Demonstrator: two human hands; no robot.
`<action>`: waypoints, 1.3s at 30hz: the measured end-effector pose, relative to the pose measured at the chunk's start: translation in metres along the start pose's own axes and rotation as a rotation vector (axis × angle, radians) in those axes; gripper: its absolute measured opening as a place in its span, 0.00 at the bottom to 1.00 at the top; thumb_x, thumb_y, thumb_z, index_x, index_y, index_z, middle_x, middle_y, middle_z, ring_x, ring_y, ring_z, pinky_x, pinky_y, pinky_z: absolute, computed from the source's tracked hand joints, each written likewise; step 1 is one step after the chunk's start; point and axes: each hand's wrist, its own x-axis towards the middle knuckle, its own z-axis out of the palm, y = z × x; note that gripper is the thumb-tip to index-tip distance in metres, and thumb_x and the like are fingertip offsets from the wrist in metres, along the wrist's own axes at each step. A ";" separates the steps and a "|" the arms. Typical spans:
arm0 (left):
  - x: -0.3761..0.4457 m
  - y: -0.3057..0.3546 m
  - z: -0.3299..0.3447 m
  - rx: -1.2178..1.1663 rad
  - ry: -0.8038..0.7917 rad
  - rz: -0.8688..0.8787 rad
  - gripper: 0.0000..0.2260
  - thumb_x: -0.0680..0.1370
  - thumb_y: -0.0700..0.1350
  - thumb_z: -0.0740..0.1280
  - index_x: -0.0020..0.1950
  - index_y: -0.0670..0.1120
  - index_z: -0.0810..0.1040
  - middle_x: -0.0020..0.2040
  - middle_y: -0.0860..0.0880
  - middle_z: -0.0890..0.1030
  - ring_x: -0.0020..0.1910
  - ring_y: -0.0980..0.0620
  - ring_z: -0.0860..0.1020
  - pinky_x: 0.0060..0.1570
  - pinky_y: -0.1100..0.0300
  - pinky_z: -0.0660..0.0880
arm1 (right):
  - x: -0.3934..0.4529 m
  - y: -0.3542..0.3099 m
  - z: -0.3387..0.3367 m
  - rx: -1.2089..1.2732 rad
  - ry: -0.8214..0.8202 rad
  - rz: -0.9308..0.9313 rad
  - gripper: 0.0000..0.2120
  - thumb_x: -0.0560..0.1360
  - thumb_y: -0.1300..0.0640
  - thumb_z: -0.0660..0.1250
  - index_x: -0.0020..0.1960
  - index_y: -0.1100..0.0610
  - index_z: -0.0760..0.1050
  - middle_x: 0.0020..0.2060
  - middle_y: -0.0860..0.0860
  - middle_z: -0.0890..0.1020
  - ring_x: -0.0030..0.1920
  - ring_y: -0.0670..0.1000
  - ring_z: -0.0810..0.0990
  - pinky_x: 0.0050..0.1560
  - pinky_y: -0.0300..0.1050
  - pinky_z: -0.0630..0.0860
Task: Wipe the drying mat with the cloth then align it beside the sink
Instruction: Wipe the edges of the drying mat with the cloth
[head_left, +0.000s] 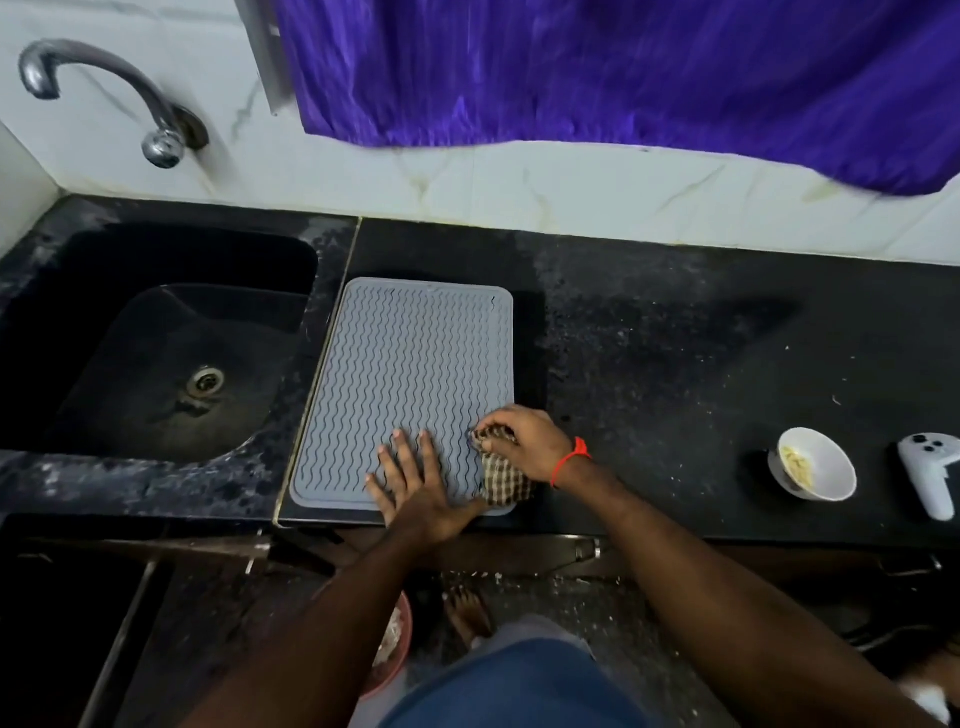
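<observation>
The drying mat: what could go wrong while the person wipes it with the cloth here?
1. The mat lies close to the counter's front edge; a hard stroke of the cloth might push it over, though the left hand lies flat on it.
2. Its left side runs along the sink; it might slip in.
3. The right hand might sweep dirt toward the bowl.

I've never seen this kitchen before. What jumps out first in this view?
In the middle, a grey ribbed drying mat lies on the black counter just right of the dark sink. The left hand presses flat on its near edge while the right hand grips a checked cloth at the near right corner. Above, a bright purple curtain hangs across the wall.
</observation>
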 end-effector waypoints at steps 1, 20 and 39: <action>0.000 0.001 0.001 0.010 0.004 -0.011 0.61 0.66 0.80 0.61 0.75 0.53 0.20 0.68 0.45 0.13 0.68 0.40 0.16 0.68 0.36 0.24 | -0.003 0.001 0.002 -0.058 -0.075 -0.031 0.14 0.76 0.56 0.69 0.61 0.55 0.77 0.59 0.53 0.78 0.61 0.53 0.75 0.66 0.47 0.70; 0.004 0.010 -0.008 -0.001 -0.133 -0.065 0.65 0.62 0.81 0.63 0.69 0.55 0.15 0.64 0.44 0.10 0.64 0.38 0.14 0.65 0.32 0.23 | 0.052 0.033 -0.018 -0.238 -0.101 -0.352 0.14 0.74 0.64 0.65 0.58 0.58 0.80 0.57 0.54 0.77 0.60 0.54 0.74 0.63 0.49 0.71; 0.009 0.008 -0.009 -0.032 -0.149 -0.072 0.65 0.61 0.80 0.64 0.68 0.57 0.14 0.64 0.49 0.10 0.63 0.40 0.13 0.67 0.30 0.24 | 0.255 0.062 -0.105 -0.130 0.222 0.070 0.12 0.73 0.68 0.66 0.54 0.61 0.82 0.53 0.62 0.82 0.56 0.59 0.79 0.60 0.45 0.72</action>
